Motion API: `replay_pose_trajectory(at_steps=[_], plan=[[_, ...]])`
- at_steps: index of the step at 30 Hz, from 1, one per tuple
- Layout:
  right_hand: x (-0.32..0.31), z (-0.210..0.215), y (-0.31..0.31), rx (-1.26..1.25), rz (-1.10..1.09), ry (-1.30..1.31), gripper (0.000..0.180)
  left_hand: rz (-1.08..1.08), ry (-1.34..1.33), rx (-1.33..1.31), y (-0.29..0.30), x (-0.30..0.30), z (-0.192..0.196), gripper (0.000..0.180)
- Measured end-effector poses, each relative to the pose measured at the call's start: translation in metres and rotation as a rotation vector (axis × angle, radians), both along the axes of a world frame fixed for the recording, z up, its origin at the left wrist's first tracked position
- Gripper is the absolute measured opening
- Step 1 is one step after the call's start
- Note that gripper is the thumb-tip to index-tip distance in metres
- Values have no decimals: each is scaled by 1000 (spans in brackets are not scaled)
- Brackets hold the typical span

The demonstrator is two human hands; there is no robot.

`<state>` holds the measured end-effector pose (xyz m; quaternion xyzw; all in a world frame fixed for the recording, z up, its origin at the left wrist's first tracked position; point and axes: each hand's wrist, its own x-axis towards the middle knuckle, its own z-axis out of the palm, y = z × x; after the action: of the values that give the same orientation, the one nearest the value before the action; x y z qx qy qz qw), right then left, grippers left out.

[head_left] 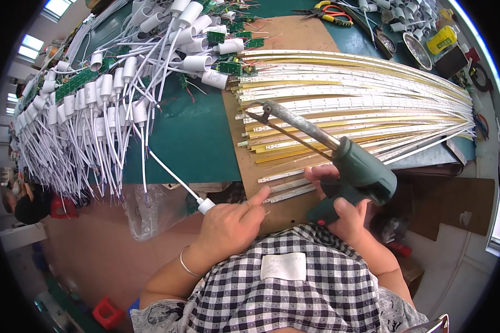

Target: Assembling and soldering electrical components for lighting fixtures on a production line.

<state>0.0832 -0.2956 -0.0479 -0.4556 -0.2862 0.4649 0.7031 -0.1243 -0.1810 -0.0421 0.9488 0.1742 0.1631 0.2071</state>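
Head-worn left fisheye camera looks down | checked garment (228,294) fills near edge | left hand (230,225), right hand (350,221) close | green bench (183,139) beyond

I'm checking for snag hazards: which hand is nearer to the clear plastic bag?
The left. The left hand, holding a white cylindrical housing, is just right of the clear plastic bag; the right hand, gripping a green soldering gun, is farther right.

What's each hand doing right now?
Left hand: closed on a white cap with a cable.
Right hand: closed around the green soldering gun.
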Motion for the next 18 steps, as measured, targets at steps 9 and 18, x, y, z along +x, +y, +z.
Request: replay_pose_trajectory(at_steps=[9, 18], plan=[[4, -14, -6, 58, 81, -78, 60, 655, -299, -39, 20, -97, 136, 6], [3, -20, 6, 130, 101, -136, 58, 344, 58, -198, 5, -47, 81, 14]])
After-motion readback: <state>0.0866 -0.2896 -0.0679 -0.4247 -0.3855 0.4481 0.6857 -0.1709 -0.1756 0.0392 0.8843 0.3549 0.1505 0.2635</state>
